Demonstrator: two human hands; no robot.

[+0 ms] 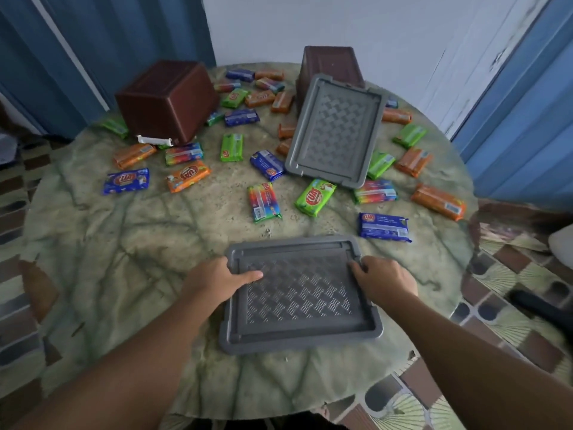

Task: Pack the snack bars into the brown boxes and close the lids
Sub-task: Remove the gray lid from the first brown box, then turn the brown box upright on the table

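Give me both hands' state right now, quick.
Left hand: holding the left edge of the near grey rectangular plastic lid, thumb on top.
Right hand: holding the same lid's right edge, fingers curled over it.

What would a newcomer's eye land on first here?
The left hand and right hand grip a grey woven-pattern plastic lid on the near side of the round table. Beyond, colourful wrapped snack bars lie scattered around two overturned brown plastic boxes; a second grey lid leans on the right one.

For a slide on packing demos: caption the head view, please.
The left hand and right hand hold a grey lid on the table; snack bars lie scattered around two brown boxes.
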